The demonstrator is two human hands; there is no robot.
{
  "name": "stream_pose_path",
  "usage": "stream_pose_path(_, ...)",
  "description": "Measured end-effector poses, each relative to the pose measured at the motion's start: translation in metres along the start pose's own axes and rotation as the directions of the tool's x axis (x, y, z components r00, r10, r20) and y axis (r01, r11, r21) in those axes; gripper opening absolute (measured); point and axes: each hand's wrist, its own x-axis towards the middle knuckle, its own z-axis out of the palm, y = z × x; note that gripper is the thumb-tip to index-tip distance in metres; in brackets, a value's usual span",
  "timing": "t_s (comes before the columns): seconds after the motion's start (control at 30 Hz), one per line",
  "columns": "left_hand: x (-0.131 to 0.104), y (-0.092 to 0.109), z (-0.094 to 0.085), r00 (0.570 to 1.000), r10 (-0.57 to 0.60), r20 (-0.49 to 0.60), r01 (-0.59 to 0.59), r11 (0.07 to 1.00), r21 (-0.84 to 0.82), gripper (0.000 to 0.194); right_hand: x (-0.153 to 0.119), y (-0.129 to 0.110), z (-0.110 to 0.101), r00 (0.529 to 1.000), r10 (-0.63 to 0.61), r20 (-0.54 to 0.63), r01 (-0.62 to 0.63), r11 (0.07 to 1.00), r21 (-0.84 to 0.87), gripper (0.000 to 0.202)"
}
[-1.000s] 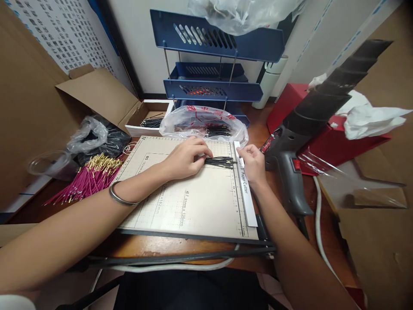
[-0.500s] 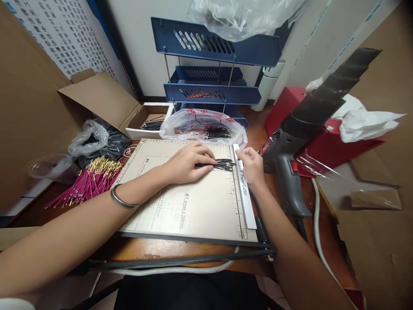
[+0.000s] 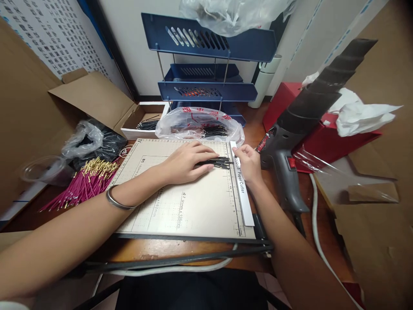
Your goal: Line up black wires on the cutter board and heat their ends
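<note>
A bundle of thin black wires [image 3: 221, 162] lies across the cream board of a paper cutter [image 3: 200, 211], with its ends beside the white strip [image 3: 243, 200] along the right edge. My left hand [image 3: 190, 162] rests over the bundle, fingers on top and thumb along its near side, covering the wires' left part. At the strip's upper part, my right hand [image 3: 249, 162] is closed, its thumb against the strip. Whatever those curled fingers hold is hidden. A metal bangle [image 3: 118, 200] circles my left wrist.
Magenta wires with gold tips [image 3: 88, 178] are piled left of the board. Behind it lie a plastic bag [image 3: 193, 122] of black wires and an open box [image 3: 142, 118], below blue tray shelves [image 3: 209, 47]. A heat gun [image 3: 287, 159] stands at right, beside red boxes [image 3: 348, 140].
The view has shifted slightly, moving everything a little left in the picture. My left fingers and thumb sit slightly nearer the strip. My right hand keeps its place there.
</note>
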Motion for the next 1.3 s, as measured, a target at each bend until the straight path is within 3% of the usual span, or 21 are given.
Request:
stream_pose_path(0.1, 0.002, -0.001, 0.000, 0.995, -0.067, -0.071, 0.065, 0.997, -0.036, 0.035, -0.001, -0.001, 0.000, 1.000, 0.004, -0.006, -0.004, 1.000, 0.005, 0.029)
stream_pose_path(0.2, 0.009, -0.004, -0.004, 0.989, -0.144, -0.045, 0.140, 0.986, -0.092, 0.027, -0.001, -0.002, 0.001, 1.000, -0.003, -0.015, 0.003, 1.000, 0.004, 0.030)
stream_pose_path(0.43, 0.039, -0.011, -0.029, 0.964, -0.138, 0.226, 0.165, 0.981, -0.102, 0.016, -0.001, -0.003, 0.000, 1.000, -0.005, 0.004, 0.005, 1.000, 0.004, 0.033)
stream_pose_path(0.6, 0.062, -0.005, -0.034, 0.934, -0.121, 0.337, 0.111, 0.993, 0.048, 0.021, -0.001, -0.007, 0.000, 1.000, 0.020, 0.020, -0.020, 1.000, 0.016, 0.031)
stream_pose_path(0.77, 0.084, 0.006, -0.039, 0.857, -0.182, 0.482, 0.087, 0.973, 0.211, 0.018, -0.002, -0.008, 0.001, 0.999, 0.022, 0.028, -0.023, 0.999, 0.033, 0.029)
stream_pose_path(0.87, 0.091, 0.005, -0.044, 0.810, -0.205, 0.549, 0.112, 0.974, 0.199, 0.017, -0.003, -0.011, 0.001, 0.999, 0.041, 0.018, -0.042, 0.999, 0.026, 0.028)
stream_pose_path(1.07, 0.088, -0.009, -0.049, 0.807, -0.187, 0.560, 0.165, 0.982, 0.091, 0.013, -0.002, -0.010, 0.004, 0.999, 0.043, 0.000, -0.043, 0.999, 0.033, 0.028)
stream_pose_path(1.3, 0.100, -0.015, -0.061, 0.783, -0.331, 0.526, 0.215, 0.938, 0.271, 0.026, -0.003, -0.007, 0.005, 0.999, 0.031, -0.019, -0.030, 0.998, 0.054, 0.029)
